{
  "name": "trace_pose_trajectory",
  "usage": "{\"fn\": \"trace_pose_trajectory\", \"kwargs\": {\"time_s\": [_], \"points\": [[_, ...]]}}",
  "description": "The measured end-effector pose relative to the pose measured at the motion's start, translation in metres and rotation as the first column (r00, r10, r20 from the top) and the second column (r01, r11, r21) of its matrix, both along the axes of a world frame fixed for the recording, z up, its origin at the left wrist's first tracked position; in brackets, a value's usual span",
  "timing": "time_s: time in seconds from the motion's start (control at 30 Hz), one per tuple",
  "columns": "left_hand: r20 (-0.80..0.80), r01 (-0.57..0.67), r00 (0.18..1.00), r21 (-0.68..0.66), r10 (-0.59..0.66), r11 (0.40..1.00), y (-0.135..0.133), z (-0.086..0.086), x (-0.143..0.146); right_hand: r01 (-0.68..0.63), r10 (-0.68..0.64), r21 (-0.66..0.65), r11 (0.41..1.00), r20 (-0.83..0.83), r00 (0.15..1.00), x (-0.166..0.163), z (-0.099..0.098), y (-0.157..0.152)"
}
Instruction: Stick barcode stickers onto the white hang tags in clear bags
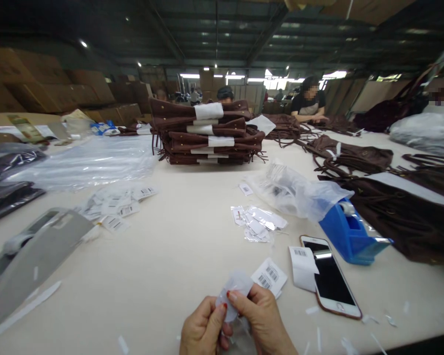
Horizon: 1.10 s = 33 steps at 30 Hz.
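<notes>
My left hand [203, 325] and my right hand [264, 315] meet at the near edge of the table, thumbs toward each other. Between them they pinch a small whitish translucent plastic bag [239, 281]; its lower part hangs down among my fingers, and whether anything is inside I cannot tell. Just beyond my right hand lie white barcode labels [270, 276]. Farther off is a small heap of white tags [259, 222]. To the right, a folded barcode label strip [303, 268] rests partly on a phone [335, 281].
A blue tape dispenser [351, 231] stands right, beside crumpled plastic bags [296, 190] and dark brown bags [399, 217]. A stack of brown bags [210, 133] rises mid-table. At left are a grey dispenser [40, 251], bagged barcode labels [114, 202] and clear plastic sheets [92, 160]. A person [310, 103] works opposite.
</notes>
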<state>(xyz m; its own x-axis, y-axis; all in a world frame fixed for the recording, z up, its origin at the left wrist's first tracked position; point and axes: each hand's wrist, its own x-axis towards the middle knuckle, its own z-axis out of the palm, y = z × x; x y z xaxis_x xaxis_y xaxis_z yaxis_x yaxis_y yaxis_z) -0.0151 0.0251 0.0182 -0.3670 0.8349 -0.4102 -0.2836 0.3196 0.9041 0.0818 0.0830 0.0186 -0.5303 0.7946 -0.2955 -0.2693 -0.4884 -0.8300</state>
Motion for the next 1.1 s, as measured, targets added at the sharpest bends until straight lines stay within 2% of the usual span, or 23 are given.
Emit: {"fn": "trace_pose_trajectory", "kwargs": {"time_s": [0.1, 0.17, 0.23, 0.3, 0.37, 0.47, 0.53, 0.7, 0.77, 0.83, 0.93, 1.1], "points": [[-0.002, -0.038, 0.999, 0.046, 0.038, 0.998, 0.005, 0.002, 0.003, 0.052, -0.054, 0.050, 0.997, 0.026, 0.998, -0.002, 0.001, -0.002], [0.064, -0.085, 0.995, 0.047, 0.081, 0.995, 0.008, 0.003, 0.005, 0.060, -0.063, 0.075, 0.995, 0.036, 0.997, -0.002, 0.001, -0.004], [0.157, -0.128, 0.980, 0.039, 0.120, 0.991, 0.008, 0.002, 0.006, -0.017, 0.018, 0.094, 0.995, -0.005, 1.000, -0.001, 0.002, -0.003], [0.186, -0.161, 0.971, 0.041, 0.151, 0.986, 0.008, 0.001, 0.003, -0.090, 0.092, 0.152, 0.984, -0.007, 0.996, 0.003, 0.005, 0.001], [0.126, -0.149, 0.981, 0.014, 0.147, 0.989, 0.006, 0.000, -0.003, -0.127, 0.112, 0.214, 0.969, 0.082, 0.990, 0.008, 0.012, 0.008], [0.019, -0.061, 0.998, -0.033, 0.061, 0.998, 0.004, 0.003, -0.017, -0.136, 0.059, 0.263, 0.955, 0.283, 0.957, 0.011, 0.023, 0.021], [-0.026, -0.006, 1.000, -0.052, 0.005, 0.999, 0.003, 0.007, -0.028, -0.157, 0.052, 0.275, 0.948, 0.356, 0.933, 0.006, 0.025, 0.028], [-0.184, 0.015, 0.982, -0.140, -0.041, 0.990, 0.004, 0.013, -0.064, -0.155, 0.024, 0.309, 0.938, 0.388, 0.921, -0.020, 0.013, 0.038], [-0.261, 0.014, 0.963, -0.187, -0.063, 0.982, 0.003, 0.012, -0.080, -0.202, 0.031, 0.352, 0.914, 0.435, 0.900, -0.030, 0.007, 0.041], [-0.383, 0.020, 0.916, -0.241, -0.114, 0.970, 0.002, 0.010, -0.093, -0.271, 0.043, 0.385, 0.882, 0.508, 0.861, -0.039, 0.002, 0.043], [-0.581, 0.010, 0.789, -0.310, -0.198, 0.951, 0.003, 0.009, -0.104, -0.338, 0.048, 0.398, 0.853, 0.585, 0.810, -0.050, -0.003, 0.045], [-0.782, -0.042, 0.582, -0.302, -0.222, 0.952, 0.003, 0.013, -0.103, -0.399, -0.001, 0.426, 0.812, 0.685, 0.728, -0.059, -0.009, 0.046]]}}
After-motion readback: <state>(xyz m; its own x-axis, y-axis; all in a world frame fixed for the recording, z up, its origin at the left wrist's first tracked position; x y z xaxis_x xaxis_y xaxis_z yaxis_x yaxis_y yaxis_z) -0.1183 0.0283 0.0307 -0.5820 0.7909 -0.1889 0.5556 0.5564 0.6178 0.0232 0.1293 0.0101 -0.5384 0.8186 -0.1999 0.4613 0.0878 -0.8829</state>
